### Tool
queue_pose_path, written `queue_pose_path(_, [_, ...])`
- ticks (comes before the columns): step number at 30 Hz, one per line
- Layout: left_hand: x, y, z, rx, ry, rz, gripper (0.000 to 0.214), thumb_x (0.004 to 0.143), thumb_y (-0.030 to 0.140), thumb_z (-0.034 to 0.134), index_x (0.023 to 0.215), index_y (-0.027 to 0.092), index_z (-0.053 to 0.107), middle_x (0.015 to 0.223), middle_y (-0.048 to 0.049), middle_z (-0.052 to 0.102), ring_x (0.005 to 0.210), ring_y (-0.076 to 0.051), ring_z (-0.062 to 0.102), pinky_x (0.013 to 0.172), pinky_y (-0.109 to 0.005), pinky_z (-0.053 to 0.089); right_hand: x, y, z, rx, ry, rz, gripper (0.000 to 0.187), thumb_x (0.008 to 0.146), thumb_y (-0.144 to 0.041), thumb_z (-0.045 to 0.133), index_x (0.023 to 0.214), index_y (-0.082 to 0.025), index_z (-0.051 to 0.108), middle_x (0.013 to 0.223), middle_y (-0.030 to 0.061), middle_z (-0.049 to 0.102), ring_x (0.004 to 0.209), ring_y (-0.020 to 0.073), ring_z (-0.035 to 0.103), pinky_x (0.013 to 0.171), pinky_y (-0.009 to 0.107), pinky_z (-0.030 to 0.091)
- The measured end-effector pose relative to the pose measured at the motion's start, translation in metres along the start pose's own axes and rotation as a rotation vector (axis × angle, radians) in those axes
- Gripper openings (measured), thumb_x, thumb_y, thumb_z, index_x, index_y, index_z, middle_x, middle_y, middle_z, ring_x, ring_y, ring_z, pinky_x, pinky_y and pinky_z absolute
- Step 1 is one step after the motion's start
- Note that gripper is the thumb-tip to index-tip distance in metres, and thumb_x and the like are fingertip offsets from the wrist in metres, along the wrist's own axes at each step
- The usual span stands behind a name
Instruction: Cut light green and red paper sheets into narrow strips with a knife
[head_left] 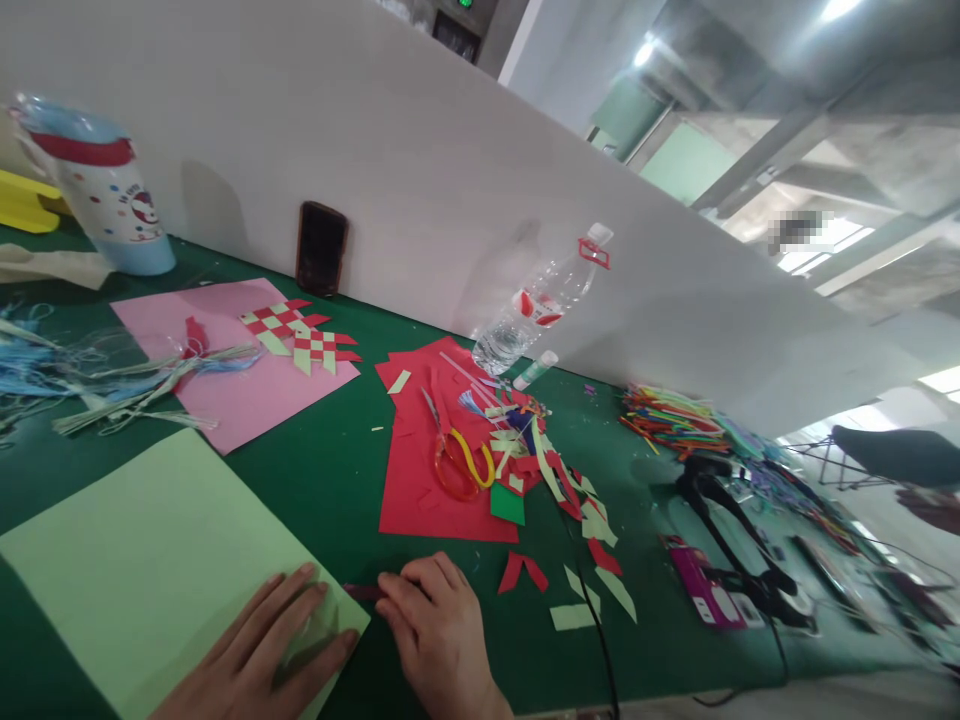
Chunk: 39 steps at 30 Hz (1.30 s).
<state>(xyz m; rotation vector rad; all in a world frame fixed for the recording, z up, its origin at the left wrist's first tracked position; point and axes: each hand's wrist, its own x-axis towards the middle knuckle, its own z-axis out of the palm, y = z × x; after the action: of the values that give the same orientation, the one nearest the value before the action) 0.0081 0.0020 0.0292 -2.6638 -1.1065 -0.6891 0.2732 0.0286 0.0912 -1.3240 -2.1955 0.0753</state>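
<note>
My left hand [262,645] lies with fingers stretched out on a light green sheet of paper [165,540], close to its right corner. Just beyond that corner, my right hand [439,630] pinches a slim dark reddish piece [361,592] whose tip reaches the sheet's edge; its kind I cannot make out. Past my right hand, scissors [457,465] with red and yellow handles rest on red paper [409,500]. Two woven red-and-green paper pieces [281,322] lie on a pink sheet [255,420] and partly over its edge.
Paper scraps [574,615] litter the green tabletop [315,500] to the right. A water bottle [532,310], glue stick [536,370], phone [321,248] and tumbler [112,195] stand or lie along the wall. Farther right are pipe cleaners [671,420], a black stand [742,530] and a cable [600,630].
</note>
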Motion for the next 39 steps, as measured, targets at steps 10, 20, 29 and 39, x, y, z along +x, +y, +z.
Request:
queue_pose_path(10, [0.005,-0.006,0.002,-0.028,0.067,0.059,0.063,0.091,0.064,0.064,0.143,0.029,0.068,0.148,-0.0057,0.069,0.161,-0.031,0.032,0.140,-0.043,0.010,-0.004,0.002,0.003,0.002,-0.005,0.003,0.021,0.111,-0.030,0.057,0.108,-0.026,0.078,0.087,0.0044,0.072,0.076,0.0218,0.066,0.069,0.033,0.049])
queue_pose_path(20, [-0.004,0.013,-0.011,-0.075,-0.181,-0.303,0.077,0.080,0.088,0.065,0.151,0.062,0.051,0.160,-0.0002,0.065,0.157,-0.035,0.047,0.135,-0.060,0.019,0.000,-0.001,0.000,-0.006,0.007,-0.006,0.021,0.110,-0.028,0.057,0.106,-0.026,0.077,0.084,0.0039,0.071,0.073,0.0215,0.064,0.066,0.033,0.048])
queue_pose_path(29, [0.001,-0.005,-0.016,-0.013,-0.068,-0.139,0.086,0.081,0.092,0.059,0.159,0.058,0.042,0.154,0.0012,0.067,0.156,-0.029,0.037,0.136,-0.048,0.005,-0.002,0.001,0.000,-0.013,0.001,-0.015,0.017,0.109,-0.026,0.060,0.107,-0.025,0.077,0.085,0.0041,0.071,0.074,0.0211,0.064,0.066,0.032,0.049])
queue_pose_path(39, [0.010,-0.006,-0.023,0.009,-0.038,-0.098,0.086,0.084,0.088,0.060,0.161,0.054,0.042,0.152,-0.0035,0.063,0.155,-0.031,0.035,0.136,-0.050,0.005,-0.001,-0.002,0.001,-0.016,-0.003,-0.011,0.018,0.110,-0.028,0.061,0.107,-0.025,0.078,0.085,0.0036,0.072,0.074,0.0208,0.064,0.066,0.032,0.049])
